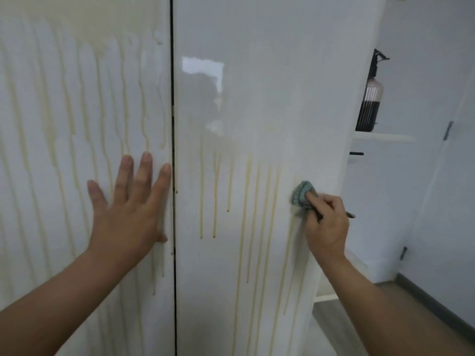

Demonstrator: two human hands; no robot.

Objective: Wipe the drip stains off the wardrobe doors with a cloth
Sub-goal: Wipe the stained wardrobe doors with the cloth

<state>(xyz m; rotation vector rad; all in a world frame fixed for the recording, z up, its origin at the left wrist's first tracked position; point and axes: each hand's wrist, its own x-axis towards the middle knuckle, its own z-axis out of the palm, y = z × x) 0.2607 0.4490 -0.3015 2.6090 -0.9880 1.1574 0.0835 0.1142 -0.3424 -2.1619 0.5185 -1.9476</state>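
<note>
Two glossy white wardrobe doors fill the view. The left door (64, 111) is streaked top to bottom with yellow drip stains. The right door (257, 98) looks clean in its upper half, while its lower half carries drip stains (246, 214). My left hand (128, 209) lies flat on the left door with fingers spread, near the dark gap between the doors. My right hand (326, 222) grips a bunched blue-green cloth (302, 194) and presses it against the right door close to its right edge.
A dark spray bottle (370, 98) stands on a white shelf (383, 136) to the right of the wardrobe. White walls and a door with hinges lie further right. Wooden floor (385, 304) shows at the lower right.
</note>
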